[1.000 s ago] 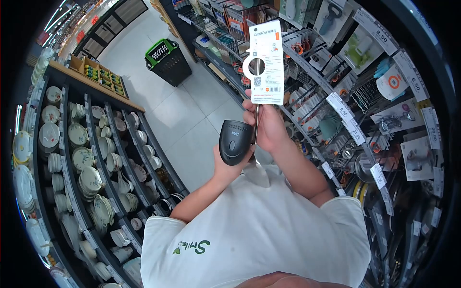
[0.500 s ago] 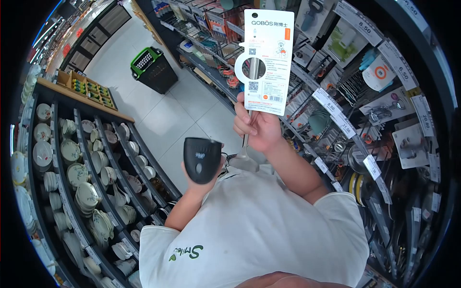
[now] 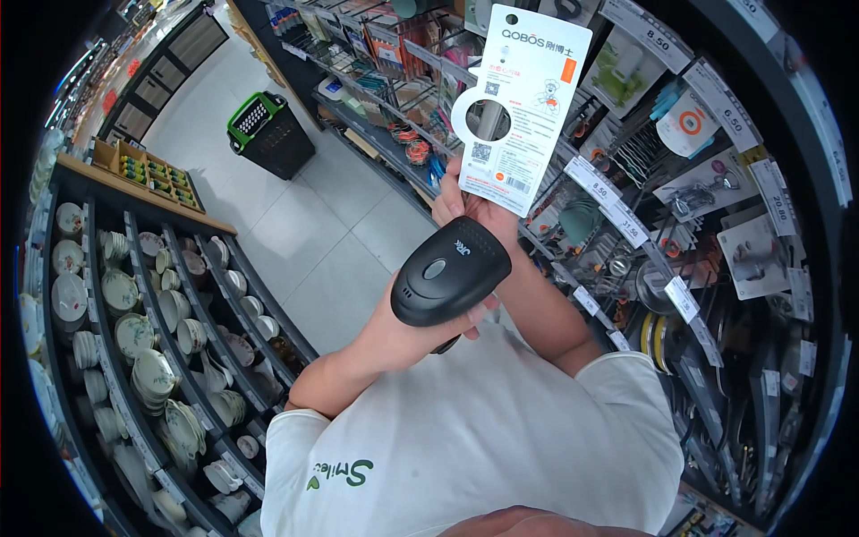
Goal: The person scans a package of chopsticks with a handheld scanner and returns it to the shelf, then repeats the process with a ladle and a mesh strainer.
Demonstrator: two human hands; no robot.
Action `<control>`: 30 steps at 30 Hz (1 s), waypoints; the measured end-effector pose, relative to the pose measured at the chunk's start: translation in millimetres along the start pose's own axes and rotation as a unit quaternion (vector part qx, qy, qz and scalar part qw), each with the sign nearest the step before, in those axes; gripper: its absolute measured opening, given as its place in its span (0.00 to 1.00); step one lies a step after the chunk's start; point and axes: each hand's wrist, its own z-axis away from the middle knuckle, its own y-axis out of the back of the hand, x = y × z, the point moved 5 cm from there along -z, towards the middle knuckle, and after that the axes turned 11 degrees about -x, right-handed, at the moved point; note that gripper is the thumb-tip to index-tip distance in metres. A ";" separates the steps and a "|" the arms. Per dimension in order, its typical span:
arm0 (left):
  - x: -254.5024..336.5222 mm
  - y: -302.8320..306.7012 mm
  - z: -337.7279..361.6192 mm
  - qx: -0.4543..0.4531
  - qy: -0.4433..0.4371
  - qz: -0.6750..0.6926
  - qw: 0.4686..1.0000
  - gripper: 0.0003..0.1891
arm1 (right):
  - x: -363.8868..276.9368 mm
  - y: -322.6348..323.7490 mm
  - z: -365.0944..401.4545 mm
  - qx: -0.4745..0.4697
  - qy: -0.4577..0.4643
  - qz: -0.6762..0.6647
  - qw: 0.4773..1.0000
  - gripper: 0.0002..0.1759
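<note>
Black plastic with rounded edges, the scanner point(image 3: 452, 268) sits in the left hand point(image 3: 403, 338), its fingers wrapped around the underside. An oval grey button and white letters mark its top. Just beyond the scanner, the right hand point(image 3: 490, 213) is curled in a grip at the lower end of a white card point(image 3: 535, 107), printed with GOBOS, a small chef figure, an orange patch and a barcode; a metal handle point(image 3: 489, 118) shows through its round cut-out. The scanner overlaps the right hand in view; whether they touch, I cannot tell.

Nearer than the scanner is the white shirt point(image 3: 501, 430). To the scanner's left, tiled floor point(image 3: 331, 259) gives room as far as the dish shelves point(image 3: 143, 345); farther off that way stands a basket point(image 3: 277, 148). To its right, the goods rack point(image 3: 617, 210) leaves a narrower margin.
</note>
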 end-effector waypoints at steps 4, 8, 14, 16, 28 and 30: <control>-6.0 -1.9 -4.9 0.006 0.001 0.008 1.000 0.18 | -4.6 1.9 3.8 -0.002 0.006 -0.011 1.000 0.25; -14.4 8.8 -2.9 0.020 -0.028 -0.011 0.999 0.19 | -10.3 1.3 6.4 0.017 0.007 -0.014 1.000 0.24; -36.8 74.4 20.7 0.175 -0.136 0.087 0.971 0.20 | -22.5 -6.0 15.4 0.028 -0.021 -0.005 0.999 0.22; -48.8 89.7 25.1 0.206 -0.122 0.133 0.962 0.19 | -24.7 -10.1 15.8 0.022 -0.025 -0.015 0.999 0.22; -69.6 98.8 39.3 0.251 -0.135 0.038 0.958 0.23 | -25.1 -32.6 6.8 0.004 -0.052 -0.082 0.995 0.23; -66.5 97.4 42.4 0.246 -0.150 0.005 0.958 0.23 | -22.7 -32.7 5.4 0.002 -0.054 -0.099 0.994 0.23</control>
